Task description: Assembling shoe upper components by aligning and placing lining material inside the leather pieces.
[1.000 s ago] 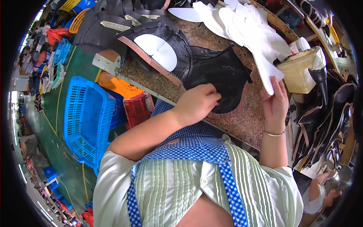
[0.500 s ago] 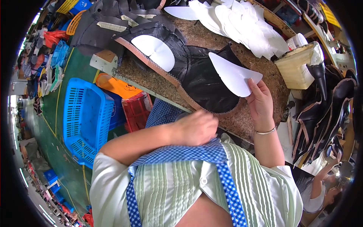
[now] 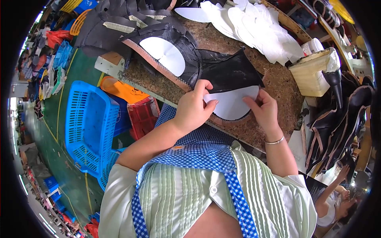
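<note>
1. Head view: left hand [image 3: 194,106] and right hand [image 3: 265,111] both pinched the white curved piece [image 3: 232,102], one at each end.
2. Piece lay flat on the cork worktop [image 3: 278,85], just beside the black leather panel [image 3: 230,71]; long axis ran left-right between the hands.
3. Both hands equally near; stack of white pieces [image 3: 254,27] sat well beyond.

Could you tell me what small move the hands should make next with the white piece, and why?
Probably lower the white piece flat onto the black leather. Both the left hand and right hand grip its edges, it lies just below the leather, and another leather piece already carries a white liner.
</note>
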Demonstrator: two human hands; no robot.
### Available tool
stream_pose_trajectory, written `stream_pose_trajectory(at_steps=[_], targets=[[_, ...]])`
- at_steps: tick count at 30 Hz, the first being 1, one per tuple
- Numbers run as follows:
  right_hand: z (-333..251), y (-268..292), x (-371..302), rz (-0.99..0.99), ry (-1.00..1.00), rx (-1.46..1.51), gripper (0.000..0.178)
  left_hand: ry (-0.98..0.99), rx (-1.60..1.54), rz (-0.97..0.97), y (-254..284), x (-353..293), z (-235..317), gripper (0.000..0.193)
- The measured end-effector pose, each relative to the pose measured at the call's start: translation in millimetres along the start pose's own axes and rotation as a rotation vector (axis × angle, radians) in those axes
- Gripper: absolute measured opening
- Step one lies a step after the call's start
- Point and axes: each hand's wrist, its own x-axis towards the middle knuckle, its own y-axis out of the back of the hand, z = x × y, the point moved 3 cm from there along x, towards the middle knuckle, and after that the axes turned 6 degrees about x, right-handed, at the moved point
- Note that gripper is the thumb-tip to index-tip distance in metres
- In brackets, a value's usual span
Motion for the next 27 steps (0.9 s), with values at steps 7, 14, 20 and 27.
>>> stream_pose_trajectory(at_steps=[7, 14, 20, 27], targets=[[-18, 2, 1, -0.016, 0.100, -0.443, 0.022, -0.053, 0.356, -0.053, -3, 3, 1, 0.044], [-58, -19, -32, -0.247, 0.784, -0.719, 0.030, -0.057, 0.493, 0.217, 56, -19, -6, 0.035], [-93, -43, -4, -0.122, 0.711, -0.463, 0.021, 0.422, -0.475, 0.302, 83, -15, -69, 0.012], [-90, -166, 57, -0.173, 0.874, -0.785, 0.015, 0.173, -0.349, 0.358, 67, -2, -65, 0.018]])
